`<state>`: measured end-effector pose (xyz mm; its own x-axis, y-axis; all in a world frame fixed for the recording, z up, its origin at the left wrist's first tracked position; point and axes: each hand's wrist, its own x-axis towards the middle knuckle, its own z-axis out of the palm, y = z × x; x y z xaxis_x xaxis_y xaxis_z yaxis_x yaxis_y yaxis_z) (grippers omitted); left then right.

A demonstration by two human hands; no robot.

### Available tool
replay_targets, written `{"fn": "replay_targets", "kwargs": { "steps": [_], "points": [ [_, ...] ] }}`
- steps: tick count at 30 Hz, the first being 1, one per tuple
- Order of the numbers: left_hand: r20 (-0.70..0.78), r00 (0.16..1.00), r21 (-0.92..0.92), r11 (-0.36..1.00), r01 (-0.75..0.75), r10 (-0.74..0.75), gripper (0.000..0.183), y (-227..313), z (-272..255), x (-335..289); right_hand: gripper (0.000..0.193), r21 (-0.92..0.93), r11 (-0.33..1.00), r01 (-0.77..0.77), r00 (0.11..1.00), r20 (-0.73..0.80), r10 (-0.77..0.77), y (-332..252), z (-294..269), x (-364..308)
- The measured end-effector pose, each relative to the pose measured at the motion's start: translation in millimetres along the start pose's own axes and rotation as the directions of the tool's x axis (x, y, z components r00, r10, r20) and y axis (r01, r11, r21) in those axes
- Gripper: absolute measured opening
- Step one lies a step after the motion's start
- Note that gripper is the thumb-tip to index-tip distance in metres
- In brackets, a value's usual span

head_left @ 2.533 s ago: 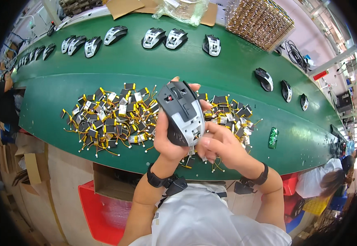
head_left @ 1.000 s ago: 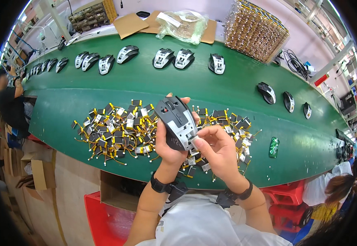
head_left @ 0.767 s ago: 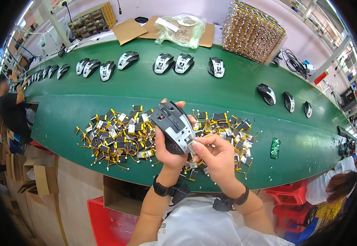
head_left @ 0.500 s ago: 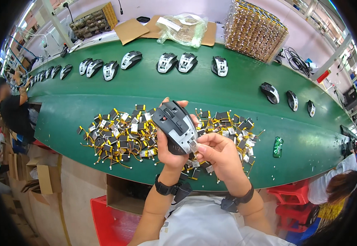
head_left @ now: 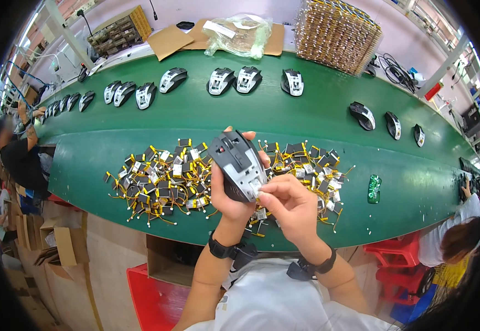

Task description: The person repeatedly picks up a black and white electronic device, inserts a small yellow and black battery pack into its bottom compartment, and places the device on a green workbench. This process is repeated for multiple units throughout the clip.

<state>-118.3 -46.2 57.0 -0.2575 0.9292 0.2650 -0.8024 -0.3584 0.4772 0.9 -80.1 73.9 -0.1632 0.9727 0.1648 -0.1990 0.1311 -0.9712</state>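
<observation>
Over the near part of the green table, my left hand (head_left: 230,203) is wrapped round a black and grey computer mouse (head_left: 236,161), its lower end tilted toward me. Part of the mouse is uncovered, with a pale inner frame and slots showing. My right hand (head_left: 294,205) is closed in a pinch at that lower end. Thumb and forefinger press on a small flat silvery-white piece (head_left: 255,186), mostly hidden by the fingertips. Beneath and to both sides of my hands lie loose small battery packs (head_left: 165,185) with yellow tape and thin wires.
Several similar mice (head_left: 220,81) stand in a row along the table's far strip (head_left: 311,116). A green circuit-like piece (head_left: 374,188) lies to the right. At the back are a clear plastic bag (head_left: 240,36) on cardboard and a tall stack of battery packs (head_left: 336,36). Co-workers sit at both sides.
My right fingertips have moved slightly left and closer against the lower end of the mouse; the pale piece now lies flatter on it. My left hand keeps its hold.
</observation>
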Motion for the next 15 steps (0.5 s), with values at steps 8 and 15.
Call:
{"fn": "replay_targets", "kwargs": {
  "steps": [8,15],
  "points": [
    [0.106,0.965,-0.272,0.927,0.259,-0.239,0.059,-4.9,-10.2,1.4,0.018,-0.412,0.859,0.303,0.953,0.143,-0.268,-6.1,-15.7,21.3],
    [0.05,0.97,-0.238,0.941,0.242,-0.237,0.054,-3.7,-14.9,4.1,0.016,-0.479,0.816,0.324,0.946,0.162,-0.28,-8.8,-9.0,30.6]
  ]
}}
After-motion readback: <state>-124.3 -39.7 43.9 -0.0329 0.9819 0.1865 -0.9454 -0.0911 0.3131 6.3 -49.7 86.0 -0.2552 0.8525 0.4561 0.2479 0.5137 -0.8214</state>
